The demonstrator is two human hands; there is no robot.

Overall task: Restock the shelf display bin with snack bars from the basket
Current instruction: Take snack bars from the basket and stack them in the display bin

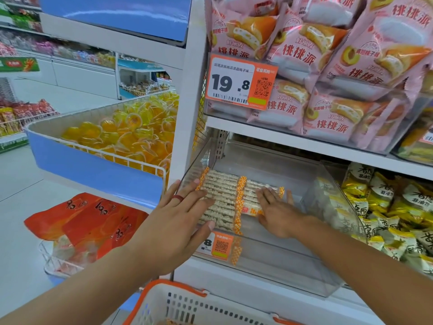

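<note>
A person's left hand [185, 207] and right hand [276, 211] press flat, fingers straight, on snack bars [222, 195] in the display bin [293, 261]

snack bars [222, 198]: pale off-white and knobbly under clear wrap, the wrapper ends checked orange and white
display bin [276, 249]: clear, colourless
bin's price tag [219, 246]: orange with a white panel and black code
basket [187, 301]: white with orange rim trim
ring [178, 198] on my left grip [178, 221]: dark red
upper price tag [241, 82]: orange and white, black digits
peach pie packs [328, 66]: pink with red lettering
jelly cups [131, 134]: yellow-orange
side bin's front [93, 170]: light blue
packs on the right [386, 202]: yellow and white
</note>
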